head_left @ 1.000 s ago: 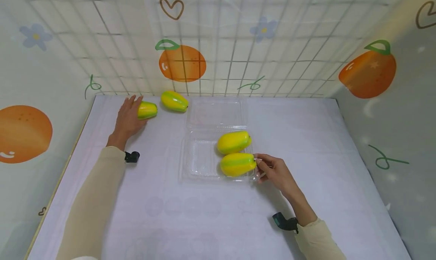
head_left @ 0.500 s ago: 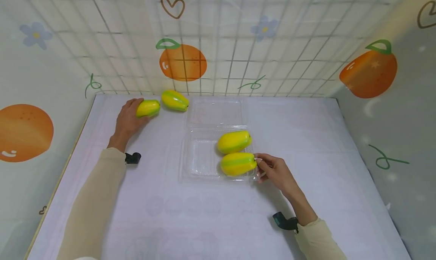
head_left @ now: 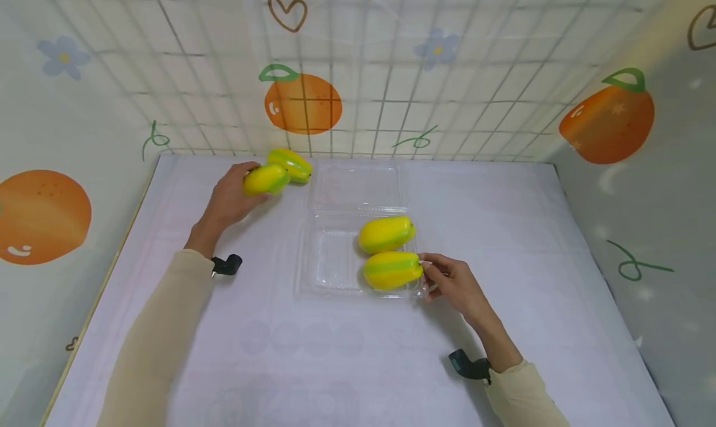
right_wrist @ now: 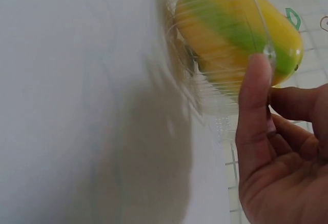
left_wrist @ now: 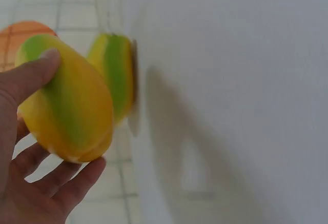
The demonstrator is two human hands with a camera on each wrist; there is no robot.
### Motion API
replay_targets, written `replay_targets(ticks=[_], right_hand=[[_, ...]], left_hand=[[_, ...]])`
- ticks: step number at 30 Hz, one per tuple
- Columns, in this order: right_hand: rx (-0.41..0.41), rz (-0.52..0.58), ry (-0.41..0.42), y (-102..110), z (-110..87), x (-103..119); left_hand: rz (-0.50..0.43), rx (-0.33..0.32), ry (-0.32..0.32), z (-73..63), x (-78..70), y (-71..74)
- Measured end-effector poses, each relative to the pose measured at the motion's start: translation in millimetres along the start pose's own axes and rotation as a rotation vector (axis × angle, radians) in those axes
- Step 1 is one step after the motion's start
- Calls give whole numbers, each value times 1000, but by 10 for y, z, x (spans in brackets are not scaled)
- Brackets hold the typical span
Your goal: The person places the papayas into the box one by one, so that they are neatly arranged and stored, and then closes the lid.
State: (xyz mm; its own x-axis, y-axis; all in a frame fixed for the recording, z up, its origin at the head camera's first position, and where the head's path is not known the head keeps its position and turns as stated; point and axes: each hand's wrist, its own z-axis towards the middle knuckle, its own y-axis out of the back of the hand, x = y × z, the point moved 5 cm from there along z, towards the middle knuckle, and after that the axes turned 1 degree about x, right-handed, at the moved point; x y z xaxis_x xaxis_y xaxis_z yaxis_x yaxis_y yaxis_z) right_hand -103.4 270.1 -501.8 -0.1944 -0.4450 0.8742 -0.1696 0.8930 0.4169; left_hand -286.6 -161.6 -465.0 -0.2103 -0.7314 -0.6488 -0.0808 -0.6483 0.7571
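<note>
My left hand [head_left: 234, 194] holds a yellow-green papaya [head_left: 265, 179] between thumb and fingers, lifted off the table in the left wrist view [left_wrist: 77, 101]. Just behind it lies another papaya [head_left: 291, 165], partly hidden. A clear plastic clamshell box [head_left: 332, 259] lies open, its lid [head_left: 358, 188] folded back toward the wall. Two papayas rest side by side in the right half of the box, a far one [head_left: 386, 234] and a near one [head_left: 391, 270]. With thumb and fingers my right hand [head_left: 455, 284] pinches the box's right rim, beside the near papaya's tip.
A white cloth covers the table [head_left: 335, 365]. Behind it rises a pale curtain [head_left: 481, 73] printed with oranges and a grid, and similar panels stand at both sides. A dark camera mount [head_left: 468, 365] sits at the right wrist, another [head_left: 226, 265] at the left.
My left hand has lifted its papaya and carried it to the right, in front of the one at the back. The right hand stays at the box's rim.
</note>
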Motion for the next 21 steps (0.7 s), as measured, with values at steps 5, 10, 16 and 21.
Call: replay_targets(ticks=[5, 10, 16, 21], right_hand=[[-4, -1, 0, 9, 4, -5], [-3, 4, 3, 9, 10, -13], [-4, 4, 8, 7, 8, -11], [-2, 2, 9, 6, 6, -9]], left_hand=[[-19, 67, -62, -85, -244, -60], [-5, 135, -172, -212, -562, -109], [-52, 196, -271, -385, -900, -176], [-28, 238, -303, -497, -1052, -286]])
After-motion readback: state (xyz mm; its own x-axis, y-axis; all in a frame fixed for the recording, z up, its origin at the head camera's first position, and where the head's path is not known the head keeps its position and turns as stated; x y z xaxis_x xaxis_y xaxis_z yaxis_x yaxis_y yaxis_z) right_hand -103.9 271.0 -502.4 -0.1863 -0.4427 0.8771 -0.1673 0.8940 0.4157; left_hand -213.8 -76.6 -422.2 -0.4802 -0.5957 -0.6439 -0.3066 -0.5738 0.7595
